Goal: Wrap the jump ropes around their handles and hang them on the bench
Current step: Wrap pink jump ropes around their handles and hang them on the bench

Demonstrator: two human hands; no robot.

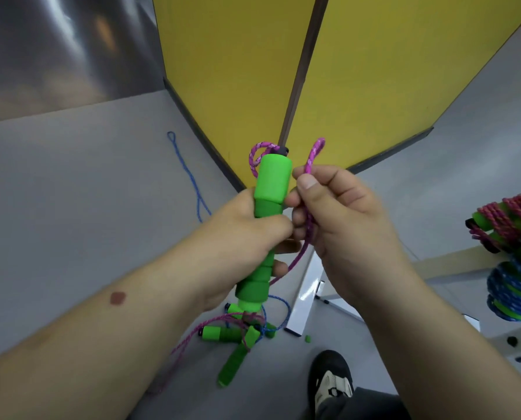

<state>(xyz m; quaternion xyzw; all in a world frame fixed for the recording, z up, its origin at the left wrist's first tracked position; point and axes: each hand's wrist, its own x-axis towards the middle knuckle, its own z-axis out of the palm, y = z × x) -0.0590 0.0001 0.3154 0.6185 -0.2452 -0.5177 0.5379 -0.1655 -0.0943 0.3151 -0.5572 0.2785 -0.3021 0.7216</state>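
My left hand [247, 228] grips green foam jump-rope handles [272, 183] held upright in front of me. A pink rope [309, 225] comes off the top of the handles and loops over. My right hand [338, 213] pinches a bend of that pink rope just right of the handles, with its loop sticking up above my thumb. On the floor below lie more green handles [222, 333] tangled with pink and blue rope. A blue rope [189, 177] trails across the floor to the left. Wrapped ropes, a pink bundle [507, 219] and a blue bundle [514, 289], hang on the bench at the right edge.
Yellow panels [238, 71] with dark bases stand straight ahead. A white bench frame [304, 286] runs across the floor under my hands. My shoe [332, 380] is at the bottom centre. The floor is grey.
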